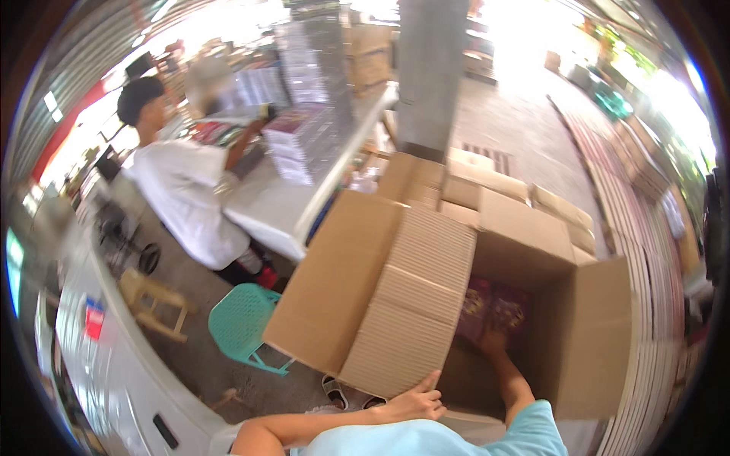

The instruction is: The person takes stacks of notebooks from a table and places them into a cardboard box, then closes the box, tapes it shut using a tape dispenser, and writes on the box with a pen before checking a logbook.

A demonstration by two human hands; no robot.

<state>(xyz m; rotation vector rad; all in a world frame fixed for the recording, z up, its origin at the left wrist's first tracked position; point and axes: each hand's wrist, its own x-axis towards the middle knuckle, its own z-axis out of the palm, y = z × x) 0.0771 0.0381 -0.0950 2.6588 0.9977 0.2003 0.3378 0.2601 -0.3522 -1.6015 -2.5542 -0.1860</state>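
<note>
A large open cardboard box [597,334] stands in front of me with its flaps spread. Across its left part lies a ribbed cardboard sheet [426,277]. My left hand [417,401] is closed on the near edge of this sheet, fingers curled round its corner. Down inside the box reaches my right hand [494,340], at the near end of purple, shiny flat packs [506,310], which look like books. The right fingers are dim and blurred, so whether they grip a pack does not show.
More cardboard boxes [525,205] stand beyond mine, by a grey pillar [430,76]. At left are a turquoise stool [243,323], a wooden stool [156,304] and a white table [277,216] with stacked books [300,144]. A person in a white shirt [182,197] works there.
</note>
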